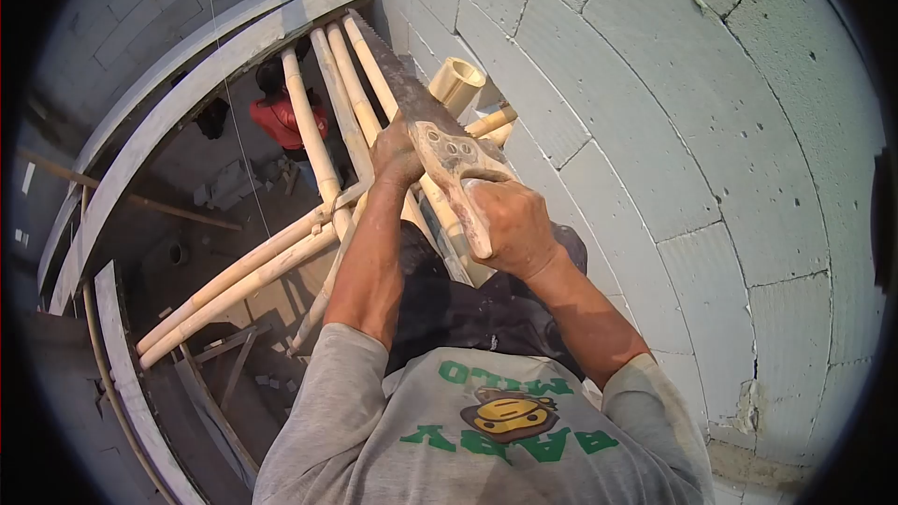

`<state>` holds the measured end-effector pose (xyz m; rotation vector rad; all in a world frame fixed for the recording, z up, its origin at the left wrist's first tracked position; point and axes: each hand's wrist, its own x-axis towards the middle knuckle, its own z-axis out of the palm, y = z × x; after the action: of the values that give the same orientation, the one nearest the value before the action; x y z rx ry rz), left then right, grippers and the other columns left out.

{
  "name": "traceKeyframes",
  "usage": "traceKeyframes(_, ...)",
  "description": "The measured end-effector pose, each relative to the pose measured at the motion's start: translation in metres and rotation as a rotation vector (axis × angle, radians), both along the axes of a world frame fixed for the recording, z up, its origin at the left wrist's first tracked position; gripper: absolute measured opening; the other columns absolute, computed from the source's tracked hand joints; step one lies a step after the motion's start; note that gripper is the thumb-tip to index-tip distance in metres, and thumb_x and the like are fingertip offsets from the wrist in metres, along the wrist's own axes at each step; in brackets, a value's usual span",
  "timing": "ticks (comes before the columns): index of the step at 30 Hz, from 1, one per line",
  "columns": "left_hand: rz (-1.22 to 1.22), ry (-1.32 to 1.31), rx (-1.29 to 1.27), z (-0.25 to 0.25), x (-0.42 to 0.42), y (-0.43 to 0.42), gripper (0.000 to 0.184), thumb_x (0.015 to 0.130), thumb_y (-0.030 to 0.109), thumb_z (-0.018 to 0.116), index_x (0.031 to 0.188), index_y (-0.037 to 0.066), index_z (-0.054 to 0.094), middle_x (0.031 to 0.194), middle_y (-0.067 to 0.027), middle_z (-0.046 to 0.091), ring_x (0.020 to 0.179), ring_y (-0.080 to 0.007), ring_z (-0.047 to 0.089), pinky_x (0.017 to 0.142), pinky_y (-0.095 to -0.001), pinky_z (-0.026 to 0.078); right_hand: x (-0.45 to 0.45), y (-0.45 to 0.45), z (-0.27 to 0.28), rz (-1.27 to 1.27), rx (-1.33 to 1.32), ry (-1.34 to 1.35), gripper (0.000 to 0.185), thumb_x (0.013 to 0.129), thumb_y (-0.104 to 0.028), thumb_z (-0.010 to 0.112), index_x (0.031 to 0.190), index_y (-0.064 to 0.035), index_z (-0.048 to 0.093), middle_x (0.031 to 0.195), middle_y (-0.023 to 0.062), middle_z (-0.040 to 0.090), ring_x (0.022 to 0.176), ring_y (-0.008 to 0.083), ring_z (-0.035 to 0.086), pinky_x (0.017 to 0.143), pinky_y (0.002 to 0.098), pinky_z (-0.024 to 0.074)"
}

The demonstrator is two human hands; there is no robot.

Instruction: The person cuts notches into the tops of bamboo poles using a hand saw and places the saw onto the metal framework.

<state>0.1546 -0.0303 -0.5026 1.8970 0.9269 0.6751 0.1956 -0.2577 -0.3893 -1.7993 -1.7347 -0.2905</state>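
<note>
In the head view, the person's right hand is closed round the handle of a hand saw, fingers wrapped through the grip. The saw lies slantwise in front of the person, its dark blade running up and away to the left over the bamboo poles, its tip near the end of a long pale board. The left hand is bent in just beside the handle end of the blade, among the poles; its fingers are mostly hidden, so I cannot tell what it grips or how tightly.

Just right of the blade, a thick bamboo piece shows its open, hollow end, with a thinner pole end near it. Whether the saw teeth touch the bamboo is unclear. Two more poles run side by side toward the lower left, meeting the others below the left hand.

A wall of pale blocks rises close on the right. Well below, past the poles, another person in a red top is partly hidden. The wearer's grey shirt has green letters and a yellow cartoon print
</note>
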Motion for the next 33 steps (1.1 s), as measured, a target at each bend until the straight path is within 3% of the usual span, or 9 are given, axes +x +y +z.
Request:
traceKeyframes(2, -0.1, 0.038, 0.074, 0.004, -0.001, 0.003, 0.076, 0.061, 0.059, 0.084, 0.12, 0.015, 0.064, 0.108, -0.0163, 0.074, 0.105, -0.0342, 0.07, 0.095, -0.0426, 0.051, -0.003, -0.002, 0.012, -0.009, 0.002, 0.056, 0.022, 0.069, -0.014, 0.073, 0.078, -0.0049, 0.055, 0.073, 0.0157, 0.06, 0.07, 0.0389, 0.062, 0.066, 0.046, 0.0518)
traceKeyframes(5, 0.081, 0.124, 0.07, 0.053, -0.014, -0.03, 0.076, 0.06, 0.058, 0.085, 0.119, 0.015, 0.064, 0.107, -0.0162, 0.074, 0.103, -0.0336, 0.071, 0.093, -0.0423, 0.051, -0.017, -0.096, 0.008, -0.081, -0.17, 0.018, 0.018, 0.074, -0.012, 0.073, 0.073, -0.005, 0.057, 0.068, 0.0121, 0.06, 0.065, 0.0322, 0.064, 0.065, 0.042, 0.0537)
traceKeyframes(8, 0.105, 0.181, 0.087, 0.066, -0.012, -0.032, 0.076, 0.059, 0.057, 0.086, 0.117, 0.013, 0.064, 0.105, -0.016, 0.074, 0.102, -0.0338, 0.071, 0.093, -0.0419, 0.051, -0.023, -0.136, -0.002, -0.023, -0.035, 0.01, 0.015, 0.073, -0.011, 0.074, 0.074, -0.004, 0.061, 0.066, 0.011, 0.058, 0.064, 0.0303, 0.063, 0.064, 0.0413, 0.0535)
traceKeyframes(10, 0.129, 0.229, 0.152, 0.058, -0.016, -0.039, 0.073, 0.062, 0.055, 0.085, 0.119, 0.014, 0.064, 0.105, -0.0157, 0.074, 0.104, -0.0353, 0.07, 0.094, -0.0418, 0.052, 0.002, -0.091, -0.003, 0.031, -0.007, -0.022, 0.015, 0.073, -0.012, 0.074, 0.078, -0.0035, 0.063, 0.066, 0.012, 0.058, 0.064, 0.0317, 0.064, 0.064, 0.0425, 0.0535)
traceKeyframes(14, 0.041, -0.066, 0.011, 0.001, -0.01, -0.015, 0.068, 0.065, 0.052, 0.083, 0.119, 0.015, 0.065, 0.105, -0.0162, 0.074, 0.104, -0.0356, 0.07, 0.093, -0.0425, 0.051, 0.004, 0.036, 0.014, -0.009, 0.006, 0.019, 0.019, 0.075, -0.016, 0.071, 0.078, -0.0061, 0.055, 0.072, 0.0157, 0.063, 0.07, 0.0376, 0.064, 0.065, 0.0454, 0.0527)
traceKeyframes(19, 0.054, 0.181, 0.06, 0.055, -0.014, -0.033, 0.074, 0.063, 0.055, 0.083, 0.122, 0.016, 0.062, 0.105, -0.0158, 0.074, 0.103, -0.0353, 0.07, 0.093, -0.043, 0.051, -0.021, -0.126, 0.006, -0.027, -0.055, 0.074, 0.019, 0.076, -0.006, 0.074, 0.067, -0.0047, 0.057, 0.062, 0.0106, 0.053, 0.057, 0.032, 0.06, 0.061, 0.0428, 0.0518)
traceKeyframes(27, 0.02, 0.183, 0.156, 0.022, -0.003, -0.005, 0.071, 0.067, 0.058, 0.081, 0.119, 0.014, 0.062, 0.105, -0.0162, 0.074, 0.105, -0.0344, 0.07, 0.094, -0.0429, 0.051, 0.013, 0.007, 0.009, 0.032, 0.07, 0.03, 0.015, 0.07, -0.009, 0.071, 0.075, -0.0045, 0.058, 0.069, 0.0145, 0.058, 0.066, 0.0381, 0.061, 0.062, 0.0456, 0.0508)
traceKeyframes(30, 0.076, 0.21, 0.066, 0.059, -0.015, -0.034, 0.068, 0.065, 0.053, 0.082, 0.117, 0.015, 0.062, 0.103, -0.0143, 0.074, 0.102, -0.033, 0.071, 0.092, -0.042, 0.051, -0.007, -0.074, 0.006, -0.008, -0.038, 0.083, 0.014, 0.072, -0.009, 0.072, 0.074, -0.0061, 0.059, 0.068, 0.0117, 0.058, 0.064, 0.0346, 0.061, 0.063, 0.0456, 0.051)
traceKeyframes(33, 0.014, 0.176, 0.108, 0.049, -0.015, -0.029, 0.084, 0.063, 0.049, 0.086, 0.132, 0.012, 0.056, 0.108, -0.0186, 0.073, 0.105, -0.0351, 0.07, 0.095, -0.0423, 0.051, -0.027, -0.171, 0.01, -0.05, -0.144, 0.13, 0.014, 0.067, -0.009, 0.074, 0.076, -0.0038, 0.065, 0.068, 0.0114, 0.056, 0.063, 0.032, 0.064, 0.073, 0.0445, 0.0582)
